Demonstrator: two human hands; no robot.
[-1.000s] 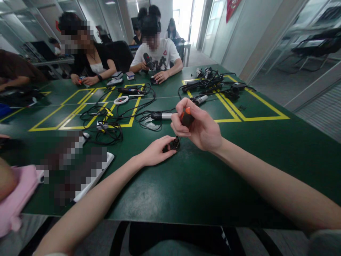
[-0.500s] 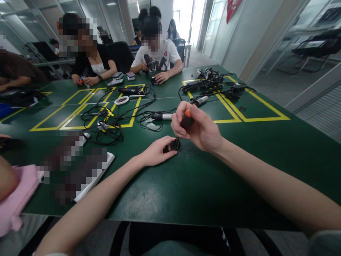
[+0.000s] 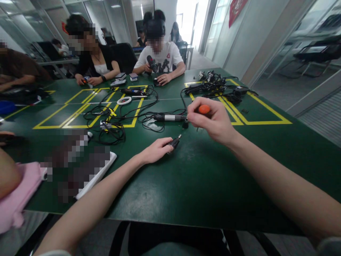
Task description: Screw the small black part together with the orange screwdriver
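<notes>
My left hand (image 3: 156,151) is closed around a small black device (image 3: 174,143) with a short metal tip that points up and right, just above or on the green table. Its fingers partly cover the device. My right hand (image 3: 217,121) is wrapped round a screwdriver (image 3: 204,109) with an orange handle end; a bit of thin shaft shows below the fingers. Close by its fingertips is a small dark round piece (image 3: 185,124); whether it touches the fingers or lies on the table I cannot tell.
Behind my hands lies a black and silver pen-like tool (image 3: 169,117). Tangled black cables (image 3: 113,133) spread to the left, with a white ring (image 3: 124,101). More cables and adapters (image 3: 213,85) lie back right. Co-workers sit across the green table (image 3: 170,192).
My right hand with the screwdriver has moved right, away from my left hand. The black device in my left hand has turned, and its metal tip now shows.
</notes>
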